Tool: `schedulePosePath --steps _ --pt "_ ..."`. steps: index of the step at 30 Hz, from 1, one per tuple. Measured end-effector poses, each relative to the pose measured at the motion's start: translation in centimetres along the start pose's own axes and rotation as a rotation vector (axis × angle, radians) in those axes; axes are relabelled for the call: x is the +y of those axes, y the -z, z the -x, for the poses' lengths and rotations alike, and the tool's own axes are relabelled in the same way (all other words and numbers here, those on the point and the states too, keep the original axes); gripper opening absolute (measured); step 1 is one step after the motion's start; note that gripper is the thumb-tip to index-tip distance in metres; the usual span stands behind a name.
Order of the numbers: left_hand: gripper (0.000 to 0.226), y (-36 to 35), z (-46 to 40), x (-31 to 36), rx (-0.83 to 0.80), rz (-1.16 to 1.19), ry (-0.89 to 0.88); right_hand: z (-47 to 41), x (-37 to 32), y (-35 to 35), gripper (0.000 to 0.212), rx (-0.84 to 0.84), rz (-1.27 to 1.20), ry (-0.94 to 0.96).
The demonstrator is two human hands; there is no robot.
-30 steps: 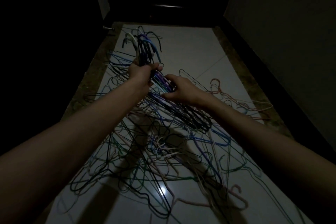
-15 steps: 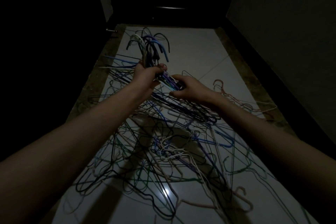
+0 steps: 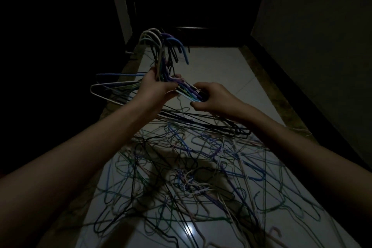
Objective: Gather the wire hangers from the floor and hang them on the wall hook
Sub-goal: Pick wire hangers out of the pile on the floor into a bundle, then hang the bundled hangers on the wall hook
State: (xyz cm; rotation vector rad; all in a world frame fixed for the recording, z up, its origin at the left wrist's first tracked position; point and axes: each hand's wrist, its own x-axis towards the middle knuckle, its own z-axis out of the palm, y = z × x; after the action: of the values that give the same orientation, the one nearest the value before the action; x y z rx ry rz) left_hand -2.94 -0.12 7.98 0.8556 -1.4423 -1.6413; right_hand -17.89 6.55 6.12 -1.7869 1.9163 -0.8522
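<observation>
My left hand [image 3: 159, 86] grips a bundle of coloured wire hangers [image 3: 163, 54] at their necks, hooks pointing up, lifted above the floor. My right hand [image 3: 213, 96] pinches the bundle's right shoulder wires just beside the left hand. Below and in front of both hands a tangled pile of several loose wire hangers [image 3: 191, 167] in black, blue, green, white and pink lies spread over the pale floor. No wall hook shows in this dim view.
A white tiled floor [image 3: 217, 66] runs along a narrow dark corridor. A grey wall [image 3: 322, 46] with a dark skirting stands on the right. A pale door frame [image 3: 118, 6] and dark doorway lie ahead. Pink hangers [image 3: 275, 233] lie at the bottom right.
Both hands have raised the gathered bundle higher off the floor, and its hooks now stand taller. The view has tilted up a little.
</observation>
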Motion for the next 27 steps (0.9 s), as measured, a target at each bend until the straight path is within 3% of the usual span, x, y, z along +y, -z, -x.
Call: schedulePosePath --steps 7,13,22,27 --pt "0.039 0.7 -1.2 8.1 0.016 -0.013 -0.021 -2.6 -6.0 5.5 0.031 -0.004 0.022 0.057" --pt "0.04 -0.2 -1.9 20.5 0.038 -0.059 -0.076 -5.4 -14.7 14.9 0.038 -0.043 -0.015 0.058" --pt "0.037 -3.7 -0.7 48.5 0.108 -0.004 -0.088 -9.2 -33.7 36.0 0.047 -0.112 -0.028 0.107" --pt "0.037 -5.8 0.9 67.3 0.153 0.254 -0.061 -10.8 -47.5 50.4 0.049 -0.15 0.025 0.205"
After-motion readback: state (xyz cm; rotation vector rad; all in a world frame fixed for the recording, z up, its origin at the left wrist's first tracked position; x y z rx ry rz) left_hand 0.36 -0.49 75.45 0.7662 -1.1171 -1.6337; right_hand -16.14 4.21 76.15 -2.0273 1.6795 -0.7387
